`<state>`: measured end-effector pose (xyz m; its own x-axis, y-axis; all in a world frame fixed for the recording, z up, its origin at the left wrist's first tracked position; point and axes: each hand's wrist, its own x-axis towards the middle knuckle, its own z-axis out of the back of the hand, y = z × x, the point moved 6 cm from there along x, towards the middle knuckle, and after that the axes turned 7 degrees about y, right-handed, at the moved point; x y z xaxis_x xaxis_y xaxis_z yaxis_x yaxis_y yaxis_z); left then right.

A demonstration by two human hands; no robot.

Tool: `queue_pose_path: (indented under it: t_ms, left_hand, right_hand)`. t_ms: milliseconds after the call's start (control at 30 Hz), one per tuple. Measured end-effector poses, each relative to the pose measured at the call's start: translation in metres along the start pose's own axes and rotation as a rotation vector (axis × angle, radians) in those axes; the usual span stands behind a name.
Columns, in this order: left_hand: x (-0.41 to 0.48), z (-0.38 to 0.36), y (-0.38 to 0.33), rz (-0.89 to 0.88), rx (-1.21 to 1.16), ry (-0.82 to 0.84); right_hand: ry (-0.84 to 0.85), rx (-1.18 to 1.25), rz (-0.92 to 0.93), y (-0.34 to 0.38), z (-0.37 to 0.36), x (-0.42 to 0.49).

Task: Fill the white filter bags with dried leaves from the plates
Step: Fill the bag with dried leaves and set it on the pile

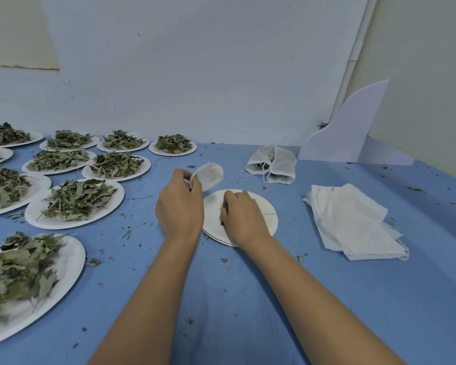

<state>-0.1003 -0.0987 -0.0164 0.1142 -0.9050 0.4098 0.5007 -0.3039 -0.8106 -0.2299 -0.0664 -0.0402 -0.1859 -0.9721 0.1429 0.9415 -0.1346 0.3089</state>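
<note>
By the left hand (179, 206) a white filter bag (209, 176) is being pinched; by the right hand (244, 217) dried leaves (223, 206) are being gripped on a plate (270, 222), mid-counter (248, 299).

Leaf-heaped plates (37, 219) spread left of the left hand's (181, 206) grip on the filter bag (211, 176). A bare plate (270, 219) lies just right of it, filled bags (273, 164) behind right, and the folded bag stack (353, 219) farther right.

A: Leaf plates (50, 222)?
B: Ten, all heaped. Plus one bare plate (261, 200), maybe a second stacked under it.
A: Bags?
B: One held bag (209, 176), two filled bags (277, 164), one flat pile (353, 222), can't count its layers.
A: Hands?
B: Two: left hand (181, 206), right hand (244, 219).
</note>
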Motion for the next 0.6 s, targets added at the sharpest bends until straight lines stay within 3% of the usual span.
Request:
queue_pose_path:
  t_ms: [433, 600]
  left_hand:
    - [-0.0043, -0.0041, -0.0016, -0.012, 0.016, 0.049]
    - [-0.0032, -0.0051, 0.0013, 0.016, 0.012, 0.059]
  right_hand:
    - [0.110, 0.051, -0.053, -0.0015, 0.0023, -0.0041]
    - [0.132, -0.081, -0.133, -0.0052, -0.0055, -0.0015]
